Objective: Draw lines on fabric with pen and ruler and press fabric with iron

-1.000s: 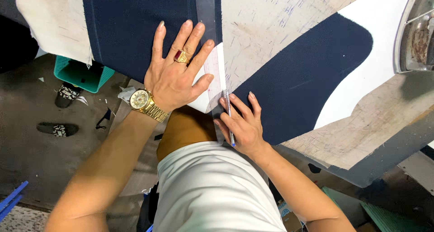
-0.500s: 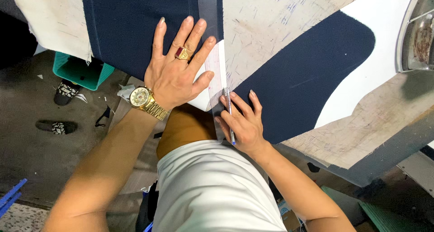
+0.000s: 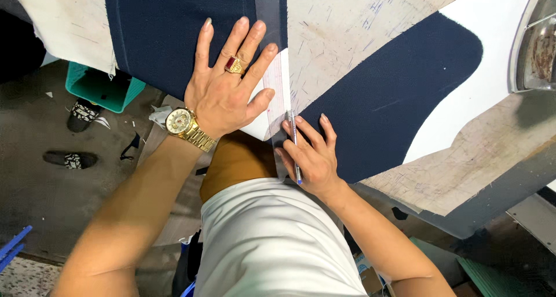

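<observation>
Your left hand lies flat with the fingers spread, pressing on the dark navy cloth and on the long clear plastic ruler that runs up the table beside your forefinger. A gold ring with a red stone sits on one finger and a gold wristwatch on the wrist. Your right hand is just beside the left one, apart from it, at the near end of the ruler; its fingers are closed round a slim pen with a blue tip, which lies along the ruler's edge.

The worn pale cutting table is covered in fine pen marks and scratches. On it, right of your right hand, lies a second curved piece of navy cloth, and beyond that a white sheet. A strip of off-white fabric hangs at the far left edge.

Below, the grey concrete floor holds a teal plastic crate and two dark sandals, one of them beside the crate.
</observation>
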